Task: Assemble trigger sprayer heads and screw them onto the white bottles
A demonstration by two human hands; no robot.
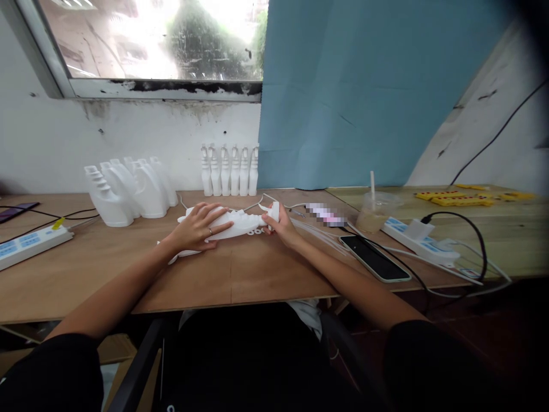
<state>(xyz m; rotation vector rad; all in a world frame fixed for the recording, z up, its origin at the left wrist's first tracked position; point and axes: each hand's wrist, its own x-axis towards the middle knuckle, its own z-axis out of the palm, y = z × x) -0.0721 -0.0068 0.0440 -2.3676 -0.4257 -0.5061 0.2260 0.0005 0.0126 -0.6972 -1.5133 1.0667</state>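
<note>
A white plastic bottle [240, 224] lies on its side on the brown wooden table [266, 274], its neck pointing right. My left hand [199, 229], with a ring on one finger, is wrapped over the bottle's body. At the neck end my right hand [283, 226] grips a white trigger spray head [275, 210], which meets the neck; whether it is fastened cannot be seen. Small white rings [256, 232] lie just below the neck. Another white piece shows partly under my left wrist, its kind hidden.
White bottles without spray heads [148, 189] stand at left; several with spray heads [229, 171] line the wall. Thin clear tubes [321, 236], a phone [375, 259], a drink cup [373, 214] and a cabled power strip [418, 240] lie right. Another power strip [32, 243] is far left.
</note>
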